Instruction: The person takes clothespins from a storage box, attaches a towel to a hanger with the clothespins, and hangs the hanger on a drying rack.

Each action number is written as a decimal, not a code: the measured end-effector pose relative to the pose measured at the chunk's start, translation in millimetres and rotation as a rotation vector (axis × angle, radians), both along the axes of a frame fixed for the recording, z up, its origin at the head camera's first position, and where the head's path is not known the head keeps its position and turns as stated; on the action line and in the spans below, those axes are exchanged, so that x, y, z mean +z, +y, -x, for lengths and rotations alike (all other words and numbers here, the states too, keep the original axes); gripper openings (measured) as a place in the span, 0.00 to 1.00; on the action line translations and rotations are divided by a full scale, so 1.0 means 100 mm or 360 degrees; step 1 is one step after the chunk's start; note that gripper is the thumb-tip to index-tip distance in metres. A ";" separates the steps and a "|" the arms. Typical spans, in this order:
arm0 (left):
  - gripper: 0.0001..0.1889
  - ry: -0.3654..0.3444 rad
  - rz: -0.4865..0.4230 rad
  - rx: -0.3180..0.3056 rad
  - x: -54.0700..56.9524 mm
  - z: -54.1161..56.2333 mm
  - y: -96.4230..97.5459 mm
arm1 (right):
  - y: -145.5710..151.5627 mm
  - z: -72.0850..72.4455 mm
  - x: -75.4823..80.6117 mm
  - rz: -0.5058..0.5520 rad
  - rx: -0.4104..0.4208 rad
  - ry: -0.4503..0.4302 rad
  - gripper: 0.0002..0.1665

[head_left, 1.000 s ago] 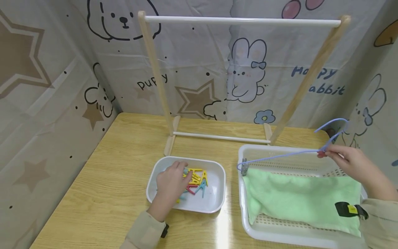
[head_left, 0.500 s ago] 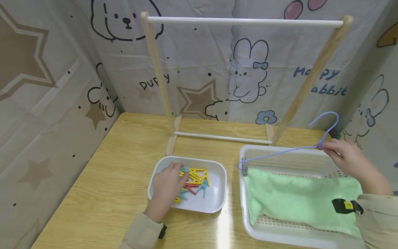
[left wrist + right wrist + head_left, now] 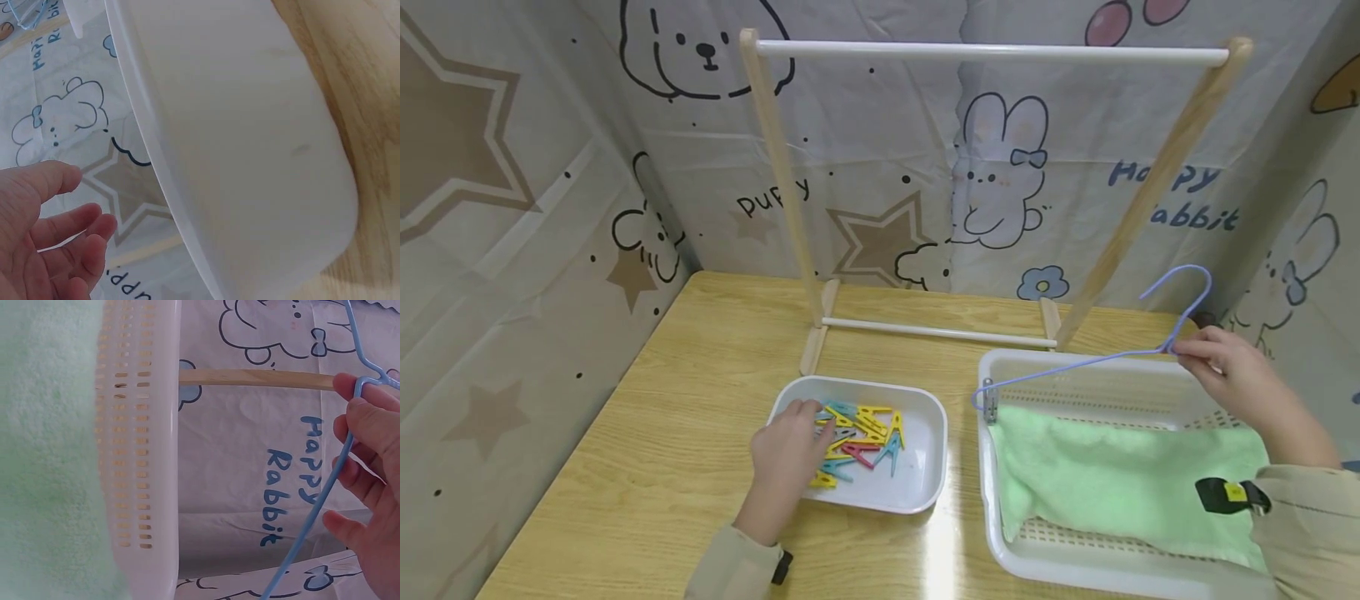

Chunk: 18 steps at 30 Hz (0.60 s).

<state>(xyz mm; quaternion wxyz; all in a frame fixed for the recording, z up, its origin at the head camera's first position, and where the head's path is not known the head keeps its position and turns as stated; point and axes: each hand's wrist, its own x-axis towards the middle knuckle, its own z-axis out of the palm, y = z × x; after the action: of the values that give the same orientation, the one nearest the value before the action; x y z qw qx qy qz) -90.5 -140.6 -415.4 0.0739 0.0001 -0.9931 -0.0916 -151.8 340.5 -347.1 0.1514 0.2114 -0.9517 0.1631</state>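
My right hand [image 3: 1232, 371] pinches a blue clothes hanger [image 3: 1176, 329] just below its hook, over the white basket's far side. In the right wrist view the thumb and fingertips press on the blue hanger [image 3: 331, 475] near its neck. A grey clip [image 3: 991, 402] sits at the hanger's left end, by the corner of a light green towel [image 3: 1120, 483]. My left hand [image 3: 786, 450] is over the left side of a white tray [image 3: 917, 492] with several yellow, blue and red clothespins [image 3: 857, 448]. Its fingers hang loosely curled with nothing between them in the left wrist view.
The towel lies in a white slotted basket [image 3: 1000, 542] on the right of the wooden table [image 3: 647, 425]. Behind the tray and basket stands a wooden rack with a white top bar [image 3: 992, 52] and a low white bar [image 3: 940, 332]. Printed cloth surrounds the table.
The left hand has drawn back to the left, uncovering more clothespins. The right hand has risen slightly and shifted left, and the hanger's hook has tipped more upright.
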 end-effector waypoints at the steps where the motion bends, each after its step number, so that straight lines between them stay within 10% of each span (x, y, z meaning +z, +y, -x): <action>1: 0.17 -0.0010 -0.0002 0.0010 -0.01 -0.01 -0.01 | 0.00 0.00 0.00 0.0012 -0.0011 -0.0001 0.10; 18: 0.18 -0.0095 -0.0011 0.0127 -0.08 -0.09 -0.14 | -0.05 0.02 -0.09 0.0303 -0.0238 -0.0083 0.07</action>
<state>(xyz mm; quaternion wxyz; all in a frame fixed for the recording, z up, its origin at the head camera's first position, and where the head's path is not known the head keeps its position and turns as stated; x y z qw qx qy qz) -81.3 -155.1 -423.5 0.0478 0.0428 -0.9937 -0.0920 -153.7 335.3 -355.8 0.1578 0.1201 -0.9487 0.2463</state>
